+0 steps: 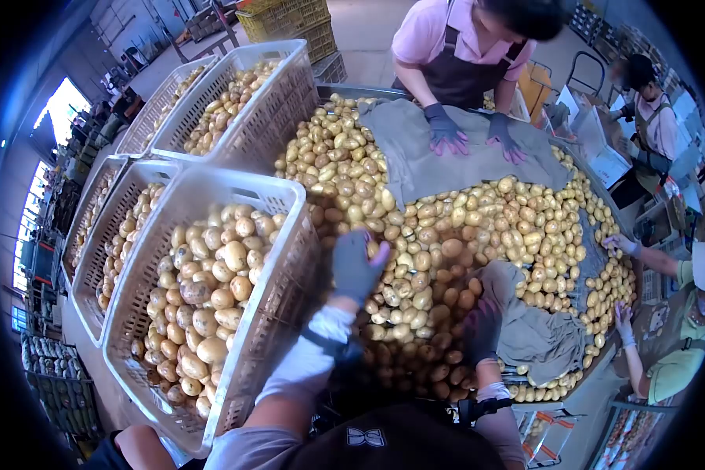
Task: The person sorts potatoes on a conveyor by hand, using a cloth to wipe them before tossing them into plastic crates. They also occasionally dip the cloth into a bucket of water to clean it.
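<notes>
Plastic crate point(235, 182) holds potatoes point(211, 290); left hand point(356, 266) beside it, right hand point(482, 330) on pile point(446, 235) (fingers' state unclear).

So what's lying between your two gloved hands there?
Only loose potatoes: in the head view the pile fills the stretch from the left hand to the right hand, which sits by a grey cloth.
</notes>
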`<action>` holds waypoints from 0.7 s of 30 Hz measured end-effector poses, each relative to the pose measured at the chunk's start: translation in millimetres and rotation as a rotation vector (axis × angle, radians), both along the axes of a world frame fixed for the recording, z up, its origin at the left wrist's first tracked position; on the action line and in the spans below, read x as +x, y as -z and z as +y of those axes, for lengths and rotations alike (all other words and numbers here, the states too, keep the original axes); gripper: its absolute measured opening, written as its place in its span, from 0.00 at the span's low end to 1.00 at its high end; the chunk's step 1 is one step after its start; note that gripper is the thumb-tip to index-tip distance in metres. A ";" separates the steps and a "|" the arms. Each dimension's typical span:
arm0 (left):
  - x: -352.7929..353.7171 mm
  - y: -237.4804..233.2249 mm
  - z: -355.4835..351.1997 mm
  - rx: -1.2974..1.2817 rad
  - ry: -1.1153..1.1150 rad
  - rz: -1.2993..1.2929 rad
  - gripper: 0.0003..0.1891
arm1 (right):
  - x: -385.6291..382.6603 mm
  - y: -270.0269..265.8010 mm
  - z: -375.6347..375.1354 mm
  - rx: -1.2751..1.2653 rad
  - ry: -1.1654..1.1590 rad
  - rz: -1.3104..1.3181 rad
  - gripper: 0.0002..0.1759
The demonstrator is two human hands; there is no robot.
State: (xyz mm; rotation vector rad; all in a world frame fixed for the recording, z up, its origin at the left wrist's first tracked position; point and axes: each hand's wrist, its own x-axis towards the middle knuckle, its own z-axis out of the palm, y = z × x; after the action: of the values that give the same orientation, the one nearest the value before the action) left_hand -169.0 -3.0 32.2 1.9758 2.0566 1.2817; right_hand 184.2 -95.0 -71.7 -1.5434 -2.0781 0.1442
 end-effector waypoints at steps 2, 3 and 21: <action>-19.4 2.9 30.9 -0.035 0.083 0.156 0.18 | 2.4 -0.2 2.1 0.016 -0.010 -0.002 0.14; -22.3 9.0 38.8 -0.075 0.155 0.206 0.18 | 0.4 1.8 2.8 0.007 -0.002 -0.014 0.14; 20.5 48.1 -95.6 -0.357 0.069 -0.015 0.21 | -153.7 -70.3 38.3 -0.023 -0.271 -0.103 0.28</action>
State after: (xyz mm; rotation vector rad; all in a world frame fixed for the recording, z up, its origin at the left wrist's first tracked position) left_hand -148.5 -98.6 -16.0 1.8502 2.0178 0.8413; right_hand 30.5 -56.7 -1.4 -1.2995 -2.3692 0.1913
